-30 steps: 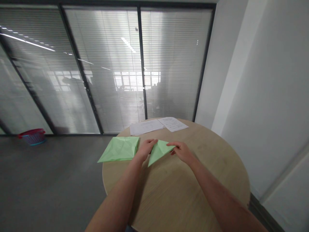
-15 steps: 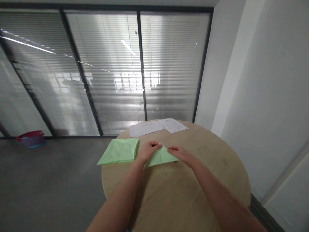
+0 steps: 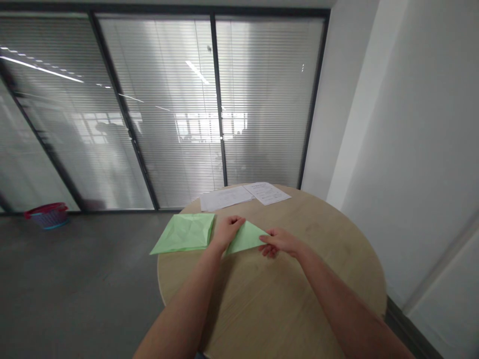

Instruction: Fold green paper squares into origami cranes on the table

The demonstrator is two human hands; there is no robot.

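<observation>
A folded sheet of green paper [image 3: 246,237] is between my two hands, just above or on the round wooden table. My left hand [image 3: 227,231] grips its upper left edge, with thumb and fingers closed on it. At the paper's right corner, my right hand [image 3: 276,242] pinches between thumb and fingers, the lower fingers curled underneath. Part of the paper's left side is hidden behind my left hand and wrist. Left of it lies a creased green paper stack [image 3: 187,232], its lower left corner sticking out past the table edge.
Printed white sheets [image 3: 225,198] and another printed page [image 3: 267,193] lie at the far side of the round table [image 3: 284,309]. A red and blue basket [image 3: 48,216] stands on the floor at far left. Glass partitions with blinds [image 3: 179,109] rise behind; a white wall [image 3: 419,149] is at right.
My right hand has shifted from lying over the paper's right side to pinching its right corner, fingers now beneath. The paper's right part looks narrower and more pointed. My left hand has barely moved.
</observation>
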